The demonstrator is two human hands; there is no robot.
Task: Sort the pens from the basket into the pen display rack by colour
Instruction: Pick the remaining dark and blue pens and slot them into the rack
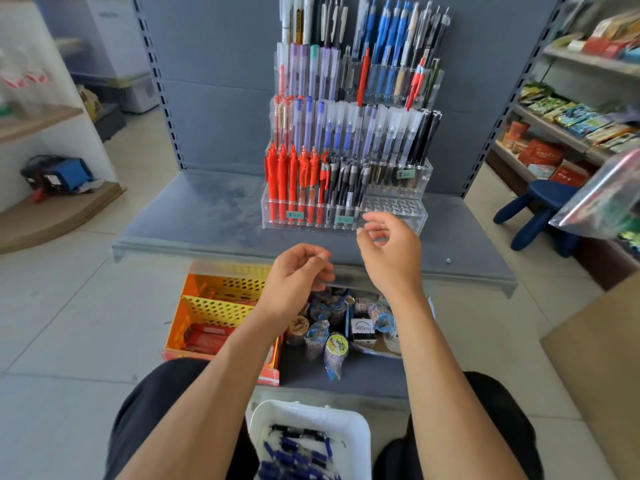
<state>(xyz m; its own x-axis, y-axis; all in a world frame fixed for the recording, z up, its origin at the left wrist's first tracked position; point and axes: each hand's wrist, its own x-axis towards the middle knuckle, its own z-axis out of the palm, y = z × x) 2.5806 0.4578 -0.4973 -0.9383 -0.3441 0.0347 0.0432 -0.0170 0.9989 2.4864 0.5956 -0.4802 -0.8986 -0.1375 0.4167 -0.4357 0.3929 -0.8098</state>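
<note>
Both forearms are bare to the elbow with no sleeves showing. The left hand [298, 277] and the right hand [389, 251] wear no gloves, rings or watch. Black trousers or shorts [149, 410] cover both thighs.

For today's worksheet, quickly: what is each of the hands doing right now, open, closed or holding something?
Left hand: fingers loosely curled, no pen visible in it.
Right hand: open, fingers loosely curled, holding nothing, in front of the pen display rack.
</note>
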